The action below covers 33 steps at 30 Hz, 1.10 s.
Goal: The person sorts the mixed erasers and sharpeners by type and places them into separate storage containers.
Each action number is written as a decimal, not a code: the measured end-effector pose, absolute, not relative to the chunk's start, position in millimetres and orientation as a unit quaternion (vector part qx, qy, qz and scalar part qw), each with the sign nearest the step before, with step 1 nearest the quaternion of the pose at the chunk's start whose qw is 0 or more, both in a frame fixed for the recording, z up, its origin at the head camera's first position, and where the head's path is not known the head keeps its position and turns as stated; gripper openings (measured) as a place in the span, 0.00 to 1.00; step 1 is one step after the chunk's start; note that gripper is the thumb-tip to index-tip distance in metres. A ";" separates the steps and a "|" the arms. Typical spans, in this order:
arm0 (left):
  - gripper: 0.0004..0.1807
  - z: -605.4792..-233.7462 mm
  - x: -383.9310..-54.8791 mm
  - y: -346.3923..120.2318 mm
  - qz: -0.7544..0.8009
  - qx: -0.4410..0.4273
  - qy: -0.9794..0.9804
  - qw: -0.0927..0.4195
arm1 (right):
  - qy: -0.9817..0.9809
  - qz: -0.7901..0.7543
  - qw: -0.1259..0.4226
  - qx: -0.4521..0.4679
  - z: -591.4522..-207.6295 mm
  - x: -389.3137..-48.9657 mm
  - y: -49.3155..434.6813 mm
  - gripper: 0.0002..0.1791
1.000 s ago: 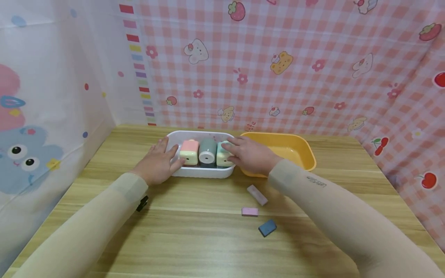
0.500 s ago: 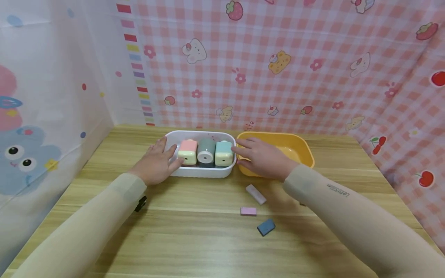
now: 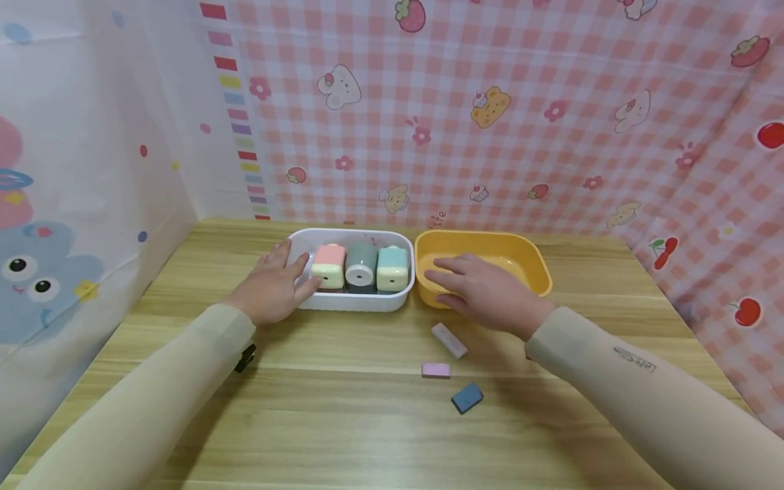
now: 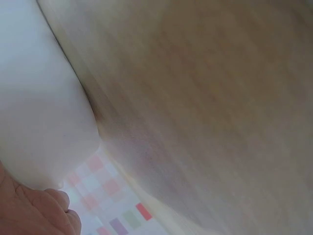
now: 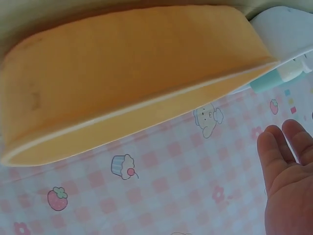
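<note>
White tray [image 3: 355, 303]: lying just left of the yellow tray [image 3: 490, 240], long axes in line, with left hand [image 3: 267, 288] nearer, spread against the outer end (right hand [image 3: 490, 292] over the yellow tray, fingers apart).

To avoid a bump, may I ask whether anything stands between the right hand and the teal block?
Yes: just right of the teal block stand the rims of the white tray and neighbouring yellow tray.

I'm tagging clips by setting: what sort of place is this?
Probably a makeshift tabletop booth: a wood-grain table with a pink gingham cloth behind and a white cartoon-print cloth at the left.
</note>
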<state>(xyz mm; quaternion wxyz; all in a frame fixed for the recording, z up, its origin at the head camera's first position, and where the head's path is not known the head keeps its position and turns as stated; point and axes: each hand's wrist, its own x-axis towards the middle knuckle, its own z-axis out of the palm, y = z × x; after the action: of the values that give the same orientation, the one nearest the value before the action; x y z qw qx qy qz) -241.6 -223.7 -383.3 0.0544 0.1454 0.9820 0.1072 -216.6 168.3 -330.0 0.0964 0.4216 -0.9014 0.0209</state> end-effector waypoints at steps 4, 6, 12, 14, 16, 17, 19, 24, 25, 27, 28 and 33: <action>0.47 -382.6 -241.2 -223.7 0.109 0.145 0.982 0.054 | -0.896 0.034 0.112 0.428 -334.6 -210.6 176.1 0.27; 0.47 -382.0 -240.9 -223.9 0.110 0.146 0.982 0.054 | -0.895 0.039 0.112 0.430 -337.4 -207.5 179.3 0.28; 0.47 -381.1 -240.6 -223.8 0.110 0.146 0.982 0.052 | -0.883 0.058 0.130 0.447 -350.0 -199.4 186.0 0.27; 0.47 -381.6 -240.6 -223.8 0.110 0.145 0.982 0.051 | -0.877 0.060 0.136 0.457 -355.1 -197.0 187.3 0.26; 0.48 -382.1 -240.9 -223.4 0.110 0.145 0.982 0.051 | -0.873 0.060 0.135 0.465 -360.0 -194.5 188.6 0.25; 0.48 -382.5 -240.9 -223.5 0.111 0.145 0.982 0.051 | -0.873 0.060 0.130 0.467 -362.3 -193.3 189.3 0.26; 0.48 -383.2 -241.0 -223.4 0.111 0.145 0.982 0.051 | -0.873 0.058 0.119 0.470 -366.8 -191.4 190.8 0.26; 0.48 -384.1 -241.4 -222.9 0.111 0.144 0.982 0.051 | -0.876 0.046 0.090 0.472 -377.5 -188.9 194.4 0.26; 0.48 -384.3 -241.5 -222.9 0.111 0.144 0.982 0.051 | -0.877 0.045 0.082 0.471 -379.7 -188.3 195.1 0.26; 0.48 -384.4 -241.5 -223.0 0.112 0.143 0.982 0.052 | -0.881 0.043 0.064 0.467 -382.9 -186.8 196.5 0.27; 0.48 -384.5 -241.6 -223.1 0.112 0.143 0.982 0.053 | -0.884 0.042 0.053 0.462 -384.2 -186.2 197.0 0.27; 0.47 -384.2 -241.9 -223.3 0.112 0.144 0.982 0.055 | -0.898 0.032 0.011 0.438 -388.9 -184.1 198.1 0.28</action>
<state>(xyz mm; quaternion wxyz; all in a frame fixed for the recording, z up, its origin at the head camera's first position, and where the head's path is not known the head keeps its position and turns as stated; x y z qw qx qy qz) -241.9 -223.3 -384.2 0.0550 0.1437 0.9817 0.1119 -184.1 198.1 -388.9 0.0112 0.4377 -0.8985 0.0321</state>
